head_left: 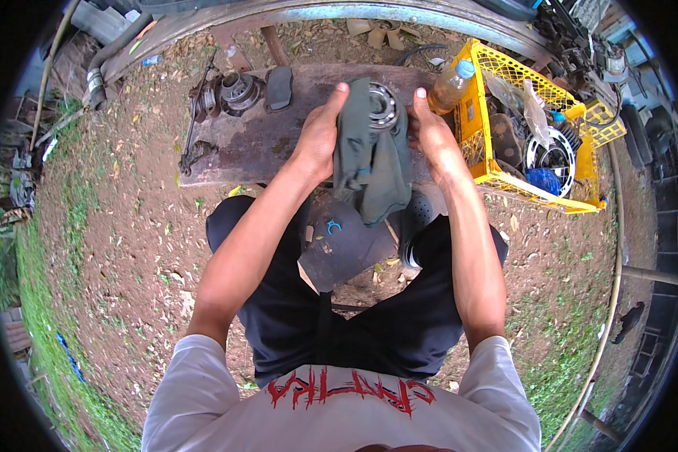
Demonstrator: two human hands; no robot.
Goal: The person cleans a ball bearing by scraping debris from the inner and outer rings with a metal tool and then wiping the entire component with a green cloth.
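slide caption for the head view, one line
Left hand and right hand flank a green cloth and bearing at a wooden bench.

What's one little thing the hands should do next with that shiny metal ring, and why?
Perhaps lift the loose lower end of the cloth up over the ball bearing and wipe gently. Its face and balls show uncovered, the cloth is right against it, and the left hand and right hand are on either side.
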